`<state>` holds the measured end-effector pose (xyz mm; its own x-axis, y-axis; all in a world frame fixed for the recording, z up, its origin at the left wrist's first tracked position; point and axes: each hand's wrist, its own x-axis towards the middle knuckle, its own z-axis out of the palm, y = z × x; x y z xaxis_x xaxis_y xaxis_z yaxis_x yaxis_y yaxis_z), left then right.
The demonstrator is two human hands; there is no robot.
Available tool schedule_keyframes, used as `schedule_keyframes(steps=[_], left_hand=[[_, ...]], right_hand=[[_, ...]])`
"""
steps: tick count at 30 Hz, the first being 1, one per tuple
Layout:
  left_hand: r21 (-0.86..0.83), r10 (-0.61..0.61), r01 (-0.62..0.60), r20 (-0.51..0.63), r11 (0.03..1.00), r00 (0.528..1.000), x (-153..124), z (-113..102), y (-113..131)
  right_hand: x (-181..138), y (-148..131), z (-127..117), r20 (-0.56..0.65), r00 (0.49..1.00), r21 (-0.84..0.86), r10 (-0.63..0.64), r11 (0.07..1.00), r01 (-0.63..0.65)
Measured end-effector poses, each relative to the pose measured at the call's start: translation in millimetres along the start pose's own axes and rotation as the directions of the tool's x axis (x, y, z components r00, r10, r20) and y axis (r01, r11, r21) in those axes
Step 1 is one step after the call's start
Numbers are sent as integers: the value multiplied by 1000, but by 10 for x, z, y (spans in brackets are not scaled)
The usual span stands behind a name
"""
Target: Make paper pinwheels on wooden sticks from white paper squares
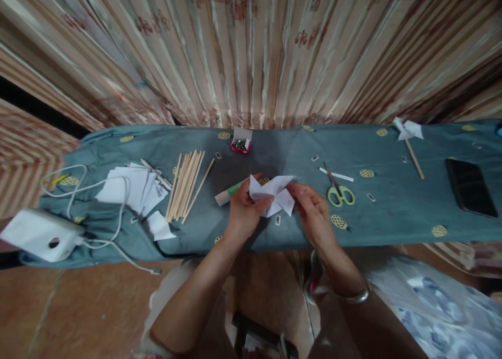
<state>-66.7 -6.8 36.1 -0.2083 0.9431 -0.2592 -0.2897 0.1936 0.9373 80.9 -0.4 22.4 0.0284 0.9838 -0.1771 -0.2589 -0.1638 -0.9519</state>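
Observation:
A white paper pinwheel (274, 192) with folded blades is held over the middle of the cloth-covered table. My left hand (246, 208) grips it from the left, thumb pressed near its centre. At its right blade, my right hand (314, 208) has its fingers pinched together on the paper's edge. Partly behind my left hand lies a green and pale tube (227, 193). Green-handled scissors (340, 193) rest to the right of my right hand, beside a thin white paper strip (341, 175). A finished-looking pinwheel on a stick (413, 158) lies farther right.
Wooden sticks (186, 186) lie left of my hands, near stacked white paper pieces (133, 186). A small open red box (240, 142) of metal bits stands behind. A white power device (43, 233) with cables sits at far left, a black phone (470, 186) at right.

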Motion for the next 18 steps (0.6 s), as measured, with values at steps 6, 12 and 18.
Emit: schedule_keyframes(steps=[6, 12, 18], left_hand=[[-42, 11, -11, -15, 999, 1000, -30, -96, 97], [-68, 33, -36, -46, 997, 998, -51, -239, 206], [-118, 7, -15, -65, 993, 998, -136, -358, 310]], right_hand=[[90, 94, -27, -51, 995, -137, -88, 987, 80], [406, 5, 249, 67, 971, -280, -228, 930, 237], [1025, -177, 734, 367, 866, -621, -339, 604, 499]])
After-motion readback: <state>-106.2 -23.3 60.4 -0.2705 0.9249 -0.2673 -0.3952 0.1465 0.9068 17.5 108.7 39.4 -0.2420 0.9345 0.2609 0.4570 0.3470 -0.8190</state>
